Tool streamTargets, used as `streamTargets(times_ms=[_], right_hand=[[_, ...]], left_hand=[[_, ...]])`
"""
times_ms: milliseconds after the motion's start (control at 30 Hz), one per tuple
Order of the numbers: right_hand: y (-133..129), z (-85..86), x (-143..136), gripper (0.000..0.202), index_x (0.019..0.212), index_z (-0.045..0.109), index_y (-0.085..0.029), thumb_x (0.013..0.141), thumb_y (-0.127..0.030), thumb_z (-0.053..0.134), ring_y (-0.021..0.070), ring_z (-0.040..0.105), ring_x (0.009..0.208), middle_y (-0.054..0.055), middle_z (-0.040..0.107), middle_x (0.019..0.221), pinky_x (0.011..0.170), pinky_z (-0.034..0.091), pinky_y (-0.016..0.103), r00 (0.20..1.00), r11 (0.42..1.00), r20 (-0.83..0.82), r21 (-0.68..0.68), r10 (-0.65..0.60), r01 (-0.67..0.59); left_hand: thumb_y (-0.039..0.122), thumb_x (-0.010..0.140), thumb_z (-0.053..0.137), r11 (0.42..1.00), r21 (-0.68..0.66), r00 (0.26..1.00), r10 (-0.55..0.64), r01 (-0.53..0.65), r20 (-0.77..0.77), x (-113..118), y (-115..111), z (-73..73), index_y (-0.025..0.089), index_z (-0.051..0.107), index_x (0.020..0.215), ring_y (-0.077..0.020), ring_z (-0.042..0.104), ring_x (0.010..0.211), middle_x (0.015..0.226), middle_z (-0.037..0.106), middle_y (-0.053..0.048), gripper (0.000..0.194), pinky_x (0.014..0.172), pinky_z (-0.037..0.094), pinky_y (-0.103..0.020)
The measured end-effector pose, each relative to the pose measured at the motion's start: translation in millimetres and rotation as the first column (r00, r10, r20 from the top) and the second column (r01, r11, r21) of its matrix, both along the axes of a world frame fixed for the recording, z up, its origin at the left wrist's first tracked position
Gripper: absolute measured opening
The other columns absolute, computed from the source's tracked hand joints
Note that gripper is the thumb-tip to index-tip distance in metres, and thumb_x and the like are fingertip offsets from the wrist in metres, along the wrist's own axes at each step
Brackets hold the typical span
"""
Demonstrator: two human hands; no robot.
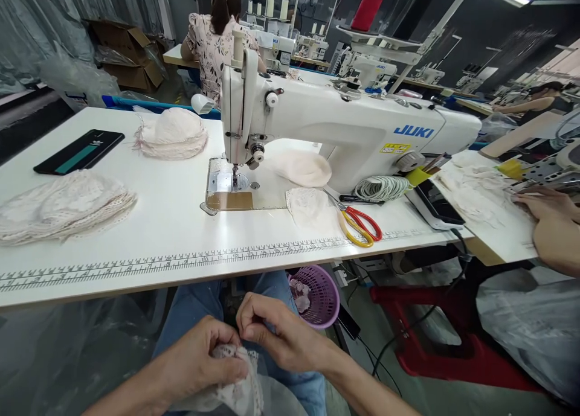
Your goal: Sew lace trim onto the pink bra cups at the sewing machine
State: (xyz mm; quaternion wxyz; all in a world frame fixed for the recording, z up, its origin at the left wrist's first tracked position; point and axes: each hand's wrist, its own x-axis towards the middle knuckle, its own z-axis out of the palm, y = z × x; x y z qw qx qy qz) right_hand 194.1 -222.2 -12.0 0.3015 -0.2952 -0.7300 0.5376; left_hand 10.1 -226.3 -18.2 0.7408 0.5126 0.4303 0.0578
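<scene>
Over my lap, below the table edge, my left hand [206, 361] pinches a white lace fabric piece [242, 383] between thumb and fingers. My right hand [283, 331] is closed in a pinch right beside the left fingertips, at the upper edge of the lace. Whatever lies between the right fingertips is too small or hidden to tell. In front of both hands stands a white JUKI sewing machine [299, 111], its presser foot [235, 177] over the metal plate. A lace-edged cup piece [308, 206] and a beige pad [303, 167] lie right of the needle.
Scissors with red and yellow handles [360, 226] lie near the table edge by a cord coil [383, 188]. Stacks of white lace cups [172, 132] and a dark phone [80, 151] are on the left. A purple basket [324, 295] stands below. A co-worker's hand [550, 208] is at the right.
</scene>
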Motion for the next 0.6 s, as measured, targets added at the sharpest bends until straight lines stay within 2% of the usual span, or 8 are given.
streamTargets(times_ms=[100, 167, 233, 367, 467, 500, 600], right_hand=[[-3, 3.2, 0, 0.016, 0.084, 0.041, -0.019, 0.095, -0.028, 0.035, 0.0114, 0.049, 0.068, 0.002, 0.054, 0.080, 0.064, 0.040, 0.023, 0.998, 0.998, -0.033, -0.023, 0.058, -0.059], [-7, 5.3, 5, 0.009, 0.085, 0.040, -0.020, 0.093, -0.021, 0.036, 0.0104, 0.046, 0.064, 0.000, 0.052, 0.076, 0.061, 0.037, 0.022, 0.996, 0.997, 0.071, 0.049, 0.061, -0.065], [-13, 6.9, 14, 0.009, 0.086, 0.040, -0.020, 0.087, -0.012, 0.038, 0.0106, 0.046, 0.066, -0.001, 0.051, 0.076, 0.062, 0.035, 0.022, 0.970, 0.987, 0.242, 0.149, 0.029, -0.067], [-32, 2.0, 28, 0.023, 0.088, 0.043, -0.019, 0.073, -0.001, 0.045, 0.0125, 0.049, 0.071, 0.000, 0.055, 0.082, 0.059, 0.032, 0.022, 0.824, 0.955, 0.566, 0.234, 0.019, -0.182], [-40, -13.8, 38, 0.018, 0.086, 0.047, -0.019, 0.075, -0.005, 0.050, 0.0152, 0.048, 0.070, 0.002, 0.056, 0.081, 0.056, 0.029, 0.025, 0.711, 0.913, 0.703, 0.289, 0.003, -0.289], [-40, -20.4, 44, 0.015, 0.085, 0.048, -0.019, 0.077, -0.006, 0.049, 0.0157, 0.048, 0.068, 0.003, 0.056, 0.079, 0.056, 0.028, 0.026, 0.697, 0.911, 0.716, 0.303, -0.025, -0.279], [-33, -34.9, 64, 0.013, 0.084, 0.049, -0.017, 0.081, -0.005, 0.045, 0.0143, 0.046, 0.062, 0.003, 0.054, 0.073, 0.053, 0.028, 0.024, 0.680, 0.949, 0.714, 0.303, -0.167, -0.085]], left_hand=[[0.038, 0.062, 0.065, 0.998, -0.057, 0.998, 0.002, 0.002, 0.062, 1, 0, 4.5, 0.019, 0.044, 0.055, -0.0078, 0.024, 0.049, 0.049, 0.033, 0.008, 0.029, 0.048, 0.019, -0.024], [0.040, 0.061, 0.066, 0.999, -0.054, 0.998, 0.000, 0.003, 0.058, 0, 0, 6.6, 0.018, 0.048, 0.057, -0.0084, 0.028, 0.050, 0.050, 0.036, 0.007, 0.028, 0.048, 0.020, -0.023], [0.045, 0.061, 0.065, 0.999, -0.018, 0.999, -0.034, 0.035, 0.016, 1, -1, 5.8, 0.016, 0.053, 0.059, -0.0098, 0.032, 0.050, 0.051, 0.039, 0.005, 0.031, 0.048, 0.022, -0.024], [0.046, 0.059, 0.067, 0.997, 0.024, 0.994, -0.076, 0.078, -0.074, 11, -6, -4.3, 0.016, 0.055, 0.056, -0.0112, 0.036, 0.052, 0.050, 0.040, 0.005, 0.032, 0.049, 0.024, -0.023], [0.036, 0.056, 0.070, 0.996, 0.009, 0.990, -0.093, 0.094, -0.103, 17, -11, -9.7, 0.017, 0.058, 0.056, -0.0117, 0.038, 0.055, 0.054, 0.042, 0.006, 0.022, 0.050, 0.027, -0.022], [0.034, 0.056, 0.069, 0.995, 0.010, 0.988, -0.098, 0.099, -0.116, 16, -11, -9.7, 0.017, 0.060, 0.058, -0.0122, 0.040, 0.057, 0.056, 0.044, 0.006, 0.020, 0.050, 0.028, -0.021], [0.037, 0.059, 0.067, 0.995, 0.036, 0.987, -0.090, 0.096, -0.134, 8, -7, -6.3, 0.015, 0.065, 0.063, -0.0137, 0.043, 0.059, 0.058, 0.048, 0.003, 0.022, 0.052, 0.031, -0.022]])
